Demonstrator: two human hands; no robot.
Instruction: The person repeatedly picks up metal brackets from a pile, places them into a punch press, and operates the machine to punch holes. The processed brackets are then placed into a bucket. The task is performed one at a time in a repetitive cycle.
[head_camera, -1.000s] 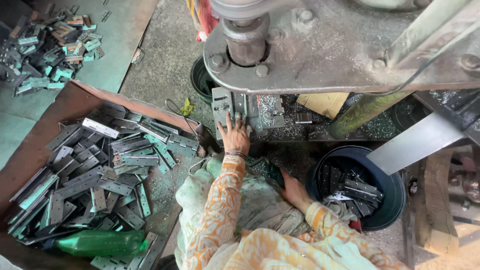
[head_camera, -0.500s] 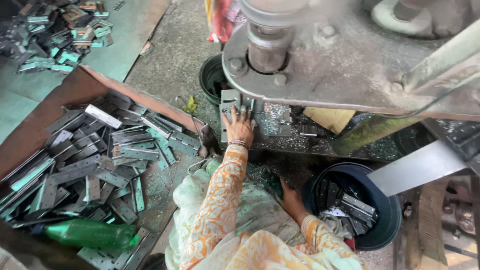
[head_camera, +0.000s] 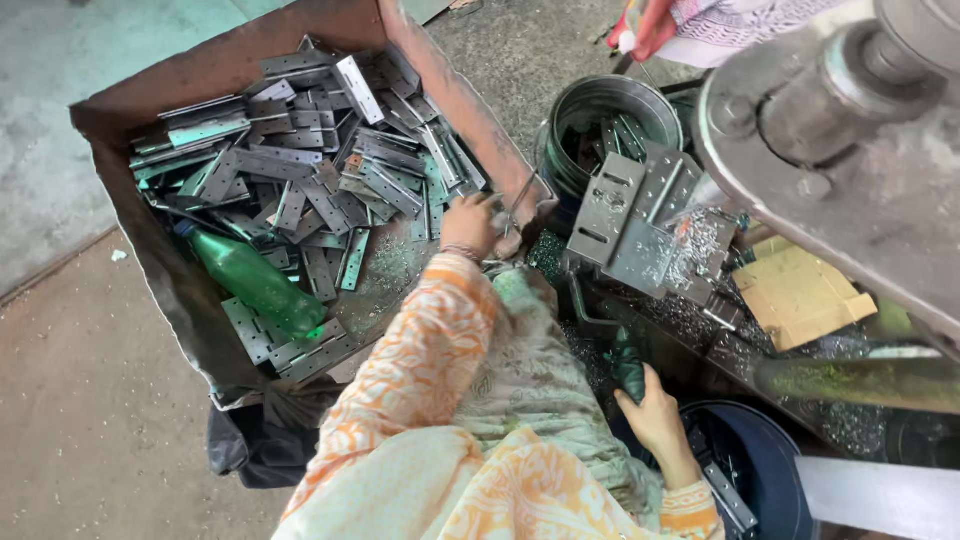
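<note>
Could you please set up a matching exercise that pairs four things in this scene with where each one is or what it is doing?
Things:
1. green plastic bottle
2. left hand
3. right hand
4. cardboard piece

Places or states:
A. reaching into the box of perforated metal strips
B. lying flat under the press, right of the metal die block
C. lying on its side among the strips
D. low down beside the dark blue bucket

Pairs: 1-C, 2-A, 3-D, 4-B

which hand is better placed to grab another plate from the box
Left. The left hand already rests at the box edge, right beside the metal plates. The right hand is down by the dark bucket.
</note>
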